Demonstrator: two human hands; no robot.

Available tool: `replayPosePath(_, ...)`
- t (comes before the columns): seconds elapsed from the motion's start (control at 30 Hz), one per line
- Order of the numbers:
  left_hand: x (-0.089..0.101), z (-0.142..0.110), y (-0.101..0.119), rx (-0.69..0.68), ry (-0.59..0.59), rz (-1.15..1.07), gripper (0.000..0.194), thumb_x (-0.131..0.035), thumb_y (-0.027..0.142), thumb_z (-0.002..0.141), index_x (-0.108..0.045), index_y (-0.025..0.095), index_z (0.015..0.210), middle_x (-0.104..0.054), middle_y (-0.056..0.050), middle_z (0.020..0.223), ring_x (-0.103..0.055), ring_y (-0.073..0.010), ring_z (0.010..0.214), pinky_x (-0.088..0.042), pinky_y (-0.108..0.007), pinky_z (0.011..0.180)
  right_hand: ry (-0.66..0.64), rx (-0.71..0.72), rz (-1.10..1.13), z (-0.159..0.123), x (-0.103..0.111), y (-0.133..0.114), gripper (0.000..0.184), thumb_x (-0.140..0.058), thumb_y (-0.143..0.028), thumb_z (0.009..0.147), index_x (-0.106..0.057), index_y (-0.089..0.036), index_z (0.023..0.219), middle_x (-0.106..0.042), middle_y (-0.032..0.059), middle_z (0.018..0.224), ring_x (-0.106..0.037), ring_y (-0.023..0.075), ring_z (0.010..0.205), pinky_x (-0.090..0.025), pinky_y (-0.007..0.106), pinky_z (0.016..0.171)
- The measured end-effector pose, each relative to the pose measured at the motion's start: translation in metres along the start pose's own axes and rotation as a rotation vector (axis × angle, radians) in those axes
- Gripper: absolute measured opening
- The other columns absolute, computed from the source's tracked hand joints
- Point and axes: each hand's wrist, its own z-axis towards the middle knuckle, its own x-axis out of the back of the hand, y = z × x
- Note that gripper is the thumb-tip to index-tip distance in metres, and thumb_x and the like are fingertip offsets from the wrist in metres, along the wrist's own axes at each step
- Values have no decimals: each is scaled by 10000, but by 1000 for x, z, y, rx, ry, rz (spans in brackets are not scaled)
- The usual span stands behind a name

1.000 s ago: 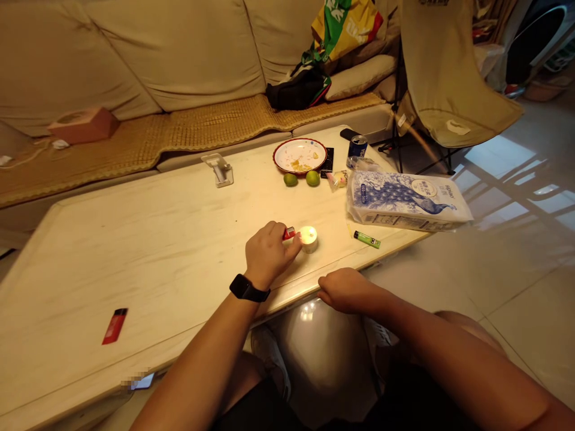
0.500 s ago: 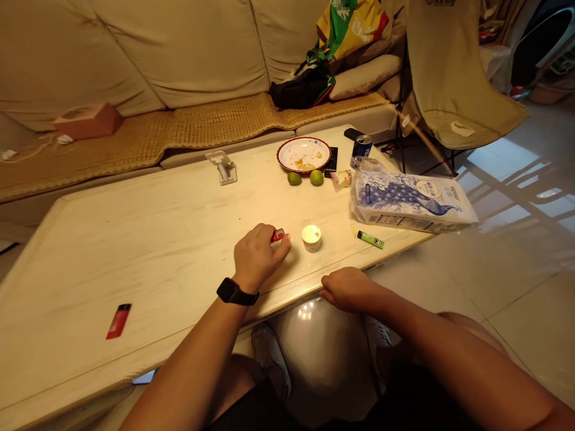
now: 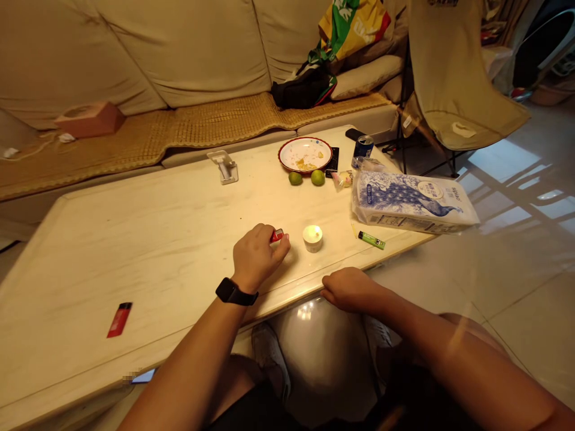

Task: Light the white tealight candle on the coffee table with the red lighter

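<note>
My left hand (image 3: pixel 258 257), with a black watch on the wrist, is shut on a red lighter (image 3: pixel 277 235) above the cream marble-look table (image 3: pixel 157 239). Its tip points toward a small white candle cup (image 3: pixel 312 238), which stands a short way to the right, not touching it. My right hand (image 3: pixel 348 290) rests loosely curled at the table's front edge, holding nothing. A second red lighter (image 3: pixel 119 319) lies at the left, and a green lighter (image 3: pixel 371 240) lies to the right of the cup.
Farther back stand a plate with food scraps (image 3: pixel 305 154), several limes (image 3: pixel 317 177), a drink can (image 3: pixel 363 151), a peacock-printed tissue pack (image 3: pixel 414 202) and a phone stand (image 3: pixel 223 167). A sofa runs behind the table; a folding chair (image 3: pixel 453 78) stands right.
My left hand has moved left, taking the red lighter away from the candle cup. The bright glow at the cup's top has gone. My right hand has stayed nearly still.
</note>
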Motion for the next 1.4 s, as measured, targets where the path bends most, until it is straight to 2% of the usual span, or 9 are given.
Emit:
replayPosePath(0.57, 0, 1, 1, 11, -23, 1, 276, -516, 427, 921, -582, 207, 769, -652, -52, 763, -560, -185, 689, -360, -321, 603, 13, 3, 2, 0, -1, 0, 364, -475, -420, 998, -723, -157, 1043, -770, 143, 999, -725, 282, 951, -497, 338, 767)
replayPosePath(0.93, -3, 1, 1, -6, -26, 10, 279, -521, 432, 932, -579, 209, 774, -646, -46, 766, -572, -185, 701, -366, -311, 613, -22, -10, 12, -1, 1, 0, 374, -466, -426, 1006, -722, -159, 1068, -767, 152, 1023, -718, 279, 972, -492, 345, 802)
replayPosePath(1.2, -6, 2, 2, -30, -7, 6, 281, -526, 433, 937, -578, 206, 780, -634, -37, 761, -561, -177, 688, -362, -316, 612, 38, 23, -2, 0, -5, 2, 363, -487, -436, 994, -720, -160, 1030, -771, 133, 982, -727, 286, 934, -495, 343, 749)
replayPosePath(1.4, -5, 3, 4, -28, -32, 2, 290, -522, 442, 938, -578, 203, 784, -636, -38, 770, -555, -173, 685, -362, -316, 612, 19, 19, -5, 0, -5, 2, 366, -475, -436, 1003, -713, -161, 1042, -769, 138, 998, -723, 279, 944, -491, 342, 762)
